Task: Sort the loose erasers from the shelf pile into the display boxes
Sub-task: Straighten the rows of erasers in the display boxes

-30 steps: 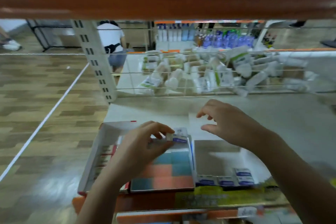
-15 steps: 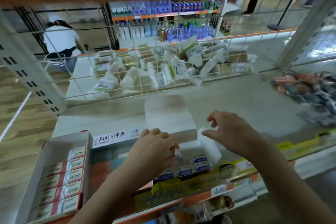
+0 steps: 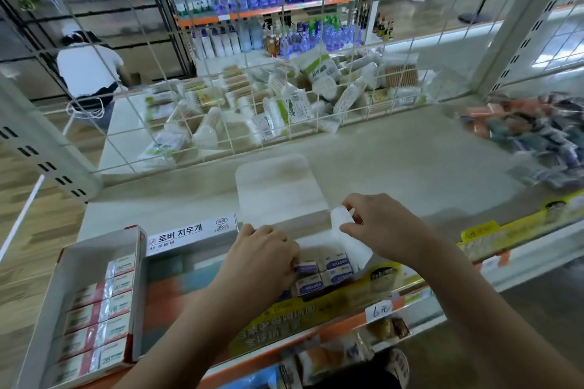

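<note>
While the right hand (image 3: 384,227) pinches back the white box's side flap (image 3: 343,232), the left hand (image 3: 264,257) holds a blue-labelled eraser (image 3: 306,268) at the open box (image 3: 319,245), long axis across, just beside the erasers already seated (image 3: 336,268)

Colours on the shelf, lower frame.
White erasers (image 3: 336,265) with blue-purple bands; white box (image 3: 281,186); red-trimmed box (image 3: 94,249), lower left; yellow strip (image 3: 316,309) on orange edge (image 3: 341,325).
</note>
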Motion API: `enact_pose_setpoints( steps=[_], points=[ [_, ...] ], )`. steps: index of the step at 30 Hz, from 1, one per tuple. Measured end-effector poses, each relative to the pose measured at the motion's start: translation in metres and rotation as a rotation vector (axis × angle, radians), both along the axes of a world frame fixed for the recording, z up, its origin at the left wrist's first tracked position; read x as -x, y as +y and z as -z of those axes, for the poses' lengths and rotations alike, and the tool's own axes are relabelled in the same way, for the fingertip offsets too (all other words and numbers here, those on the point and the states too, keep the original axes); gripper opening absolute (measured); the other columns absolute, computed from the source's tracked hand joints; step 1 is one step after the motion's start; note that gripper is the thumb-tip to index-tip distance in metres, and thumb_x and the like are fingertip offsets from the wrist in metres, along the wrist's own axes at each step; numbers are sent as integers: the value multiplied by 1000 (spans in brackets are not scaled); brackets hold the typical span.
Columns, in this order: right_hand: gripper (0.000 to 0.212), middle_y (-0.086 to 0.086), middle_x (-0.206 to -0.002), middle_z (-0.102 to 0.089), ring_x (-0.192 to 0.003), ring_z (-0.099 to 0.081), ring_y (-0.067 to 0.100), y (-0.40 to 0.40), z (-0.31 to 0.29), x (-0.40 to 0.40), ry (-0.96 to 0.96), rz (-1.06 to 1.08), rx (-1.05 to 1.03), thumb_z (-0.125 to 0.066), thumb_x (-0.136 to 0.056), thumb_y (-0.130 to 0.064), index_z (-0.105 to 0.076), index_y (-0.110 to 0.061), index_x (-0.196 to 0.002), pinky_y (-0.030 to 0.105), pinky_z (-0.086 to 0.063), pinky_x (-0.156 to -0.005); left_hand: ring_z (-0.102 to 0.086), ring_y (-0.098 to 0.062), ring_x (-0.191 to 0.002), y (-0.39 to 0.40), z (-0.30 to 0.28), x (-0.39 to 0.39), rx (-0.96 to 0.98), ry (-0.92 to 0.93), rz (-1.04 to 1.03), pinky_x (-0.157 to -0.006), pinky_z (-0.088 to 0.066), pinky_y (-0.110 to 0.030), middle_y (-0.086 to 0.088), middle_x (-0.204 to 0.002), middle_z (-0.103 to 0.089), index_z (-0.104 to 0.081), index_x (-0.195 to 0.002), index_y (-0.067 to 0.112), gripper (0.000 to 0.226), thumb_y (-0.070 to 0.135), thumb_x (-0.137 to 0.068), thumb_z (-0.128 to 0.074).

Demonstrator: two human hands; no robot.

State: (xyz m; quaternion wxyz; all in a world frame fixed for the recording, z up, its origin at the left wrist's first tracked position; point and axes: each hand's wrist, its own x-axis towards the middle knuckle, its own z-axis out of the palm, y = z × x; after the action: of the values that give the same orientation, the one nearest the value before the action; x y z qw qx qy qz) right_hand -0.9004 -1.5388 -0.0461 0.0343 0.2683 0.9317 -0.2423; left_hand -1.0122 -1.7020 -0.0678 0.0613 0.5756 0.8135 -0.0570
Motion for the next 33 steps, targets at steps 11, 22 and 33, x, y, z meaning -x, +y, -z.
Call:
enact_pose_setpoints(
  steps=[11,22,33],
  points=[
    [28,9,-102,-64,-90,-59,24,2,-4,1,5,-29,42,-56,-90,-24,-56,-7,-112,38,-49,-82,-49,-11,-109,3,-1,2,-18,-83,-4,-86,-31,-28,12,-109,-60,-58,-108,33,27,42,-96,-36],
    [39,6,-98,-66,-87,-60,21,9,-8,3,12,-101,13,-50,-92,-45,-59,-11,-109,35,-50,-81,-52,-18,-101,19,-8,-8,-7,38,14,-83,-37,-30,3,-109,-57,-56,-106,22,32,43,-97,-32],
    [42,7,-129,-49,-120,-44,24,106,-43,-38,170,-102,-391,-54,-91,-30,-48,-17,-131,36,-37,-100,-46,-23,-112,163,-63,-27,-427,92,148,-89,-38,-36,-3,-117,-54,-55,-119,22,33,40,-92,-48]
  ],
)
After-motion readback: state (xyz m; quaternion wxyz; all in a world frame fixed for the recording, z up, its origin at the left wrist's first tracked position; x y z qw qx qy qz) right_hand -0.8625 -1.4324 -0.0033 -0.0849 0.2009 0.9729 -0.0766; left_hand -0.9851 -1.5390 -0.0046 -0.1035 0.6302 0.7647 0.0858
